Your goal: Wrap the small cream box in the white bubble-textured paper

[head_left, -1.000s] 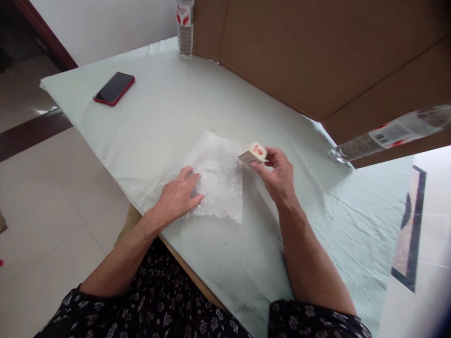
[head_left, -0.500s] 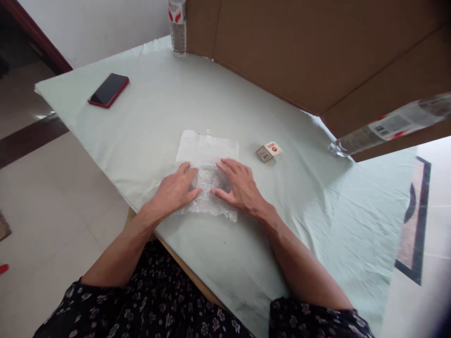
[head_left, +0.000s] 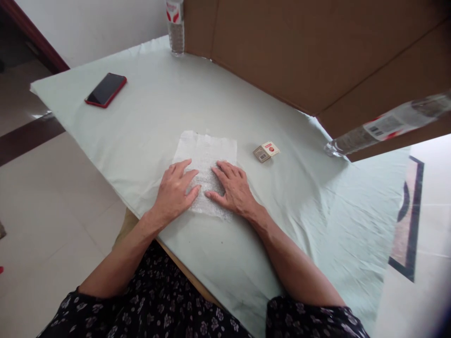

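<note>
A whitish, see-through sheet that looks like bubble wrap (head_left: 207,149) lies flat on the cloth-covered table. My left hand (head_left: 176,188) rests on its left side, fingers apart and pointing inward. On the right side of the sheet lies my right hand (head_left: 231,187), its fingers also spread. A strip of the sheet shows between the two thumbs. Neither hand grips anything. To the right of the sheet is a small cardboard box (head_left: 266,151) with a beige face and a brown face carrying a barcode.
A phone in a red case (head_left: 106,90) lies at the far left. Behind stands a large brown cardboard panel (head_left: 268,51), with one clear plastic bottle (head_left: 175,30) at its left end and another bottle (head_left: 385,124) at its right. The pale green tablecloth (head_left: 148,108) hangs over the edges.
Both hands have come down flatter onto the sheet, and the sheet lies smoother under them. The whole view has shifted slightly.
</note>
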Demonstrator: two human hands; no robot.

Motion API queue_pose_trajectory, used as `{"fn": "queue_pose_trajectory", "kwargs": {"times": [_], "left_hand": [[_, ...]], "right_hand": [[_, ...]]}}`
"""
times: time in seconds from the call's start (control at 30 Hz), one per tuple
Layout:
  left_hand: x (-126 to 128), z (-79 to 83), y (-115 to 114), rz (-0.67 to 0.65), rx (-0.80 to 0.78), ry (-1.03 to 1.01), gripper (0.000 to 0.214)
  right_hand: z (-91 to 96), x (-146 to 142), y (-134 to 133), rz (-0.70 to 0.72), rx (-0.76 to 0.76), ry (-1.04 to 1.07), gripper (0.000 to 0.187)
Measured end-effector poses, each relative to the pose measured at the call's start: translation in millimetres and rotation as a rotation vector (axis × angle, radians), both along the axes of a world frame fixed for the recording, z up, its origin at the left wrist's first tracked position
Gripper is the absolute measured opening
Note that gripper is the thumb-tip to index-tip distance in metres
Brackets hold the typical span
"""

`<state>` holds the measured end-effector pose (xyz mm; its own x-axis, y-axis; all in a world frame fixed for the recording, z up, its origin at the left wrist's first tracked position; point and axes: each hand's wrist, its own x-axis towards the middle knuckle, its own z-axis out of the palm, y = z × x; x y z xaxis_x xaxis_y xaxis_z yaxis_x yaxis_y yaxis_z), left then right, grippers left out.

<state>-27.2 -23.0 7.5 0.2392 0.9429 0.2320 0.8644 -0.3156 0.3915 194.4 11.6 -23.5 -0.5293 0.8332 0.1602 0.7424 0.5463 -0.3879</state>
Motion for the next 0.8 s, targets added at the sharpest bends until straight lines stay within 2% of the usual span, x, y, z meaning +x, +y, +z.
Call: {"fn": "queue_pose_trajectory", "kwargs": {"times": [0.1,0.17,0.23,0.3,0.4,0.53,0.63,0.7,0.8], "left_hand": [[-2.6,-11.5,-3.3,-0.069,-0.075,0.076,0.050],[-7.0,-17.1,-4.0,-0.082,-0.114,0.099,0.063],[-10.6,-20.4,-4.4,-0.078,-0.125,0.093,0.073],[-12.1,-21.9,-4.7,-0.069,-0.124,0.086,0.080],[-11.6,-22.6,-4.9,-0.066,-0.117,0.081,0.082],[-10.7,-22.8,-4.8,-0.068,-0.121,0.085,0.084],[-9.8,-22.6,-4.8,-0.054,-0.125,0.077,0.085],[-9.0,-22.5,-4.7,-0.055,-0.130,0.071,0.087],[-8.0,-22.7,-4.2,-0.057,-0.134,0.066,0.089]], "right_hand": [[1.0,10.3,4.3,-0.062,0.061,0.115,0.054],[3.1,25.3,11.0,-0.224,0.179,0.211,0.043],[3.1,45.6,21.1,-0.421,0.308,0.278,0.047],[-1.5,67.7,33.5,-0.594,0.357,0.327,0.059],[-15.7,94.5,51.8,-0.743,0.249,0.394,0.070],[-23.6,105.0,61.4,-0.733,0.096,0.433,0.058],[-7.6,92.6,51.0,-0.679,0.102,0.511,0.048],[7.9,76.7,37.8,-0.557,0.115,0.568,0.046],[22.7,46.9,17.3,-0.281,0.050,0.531,0.047]]}}
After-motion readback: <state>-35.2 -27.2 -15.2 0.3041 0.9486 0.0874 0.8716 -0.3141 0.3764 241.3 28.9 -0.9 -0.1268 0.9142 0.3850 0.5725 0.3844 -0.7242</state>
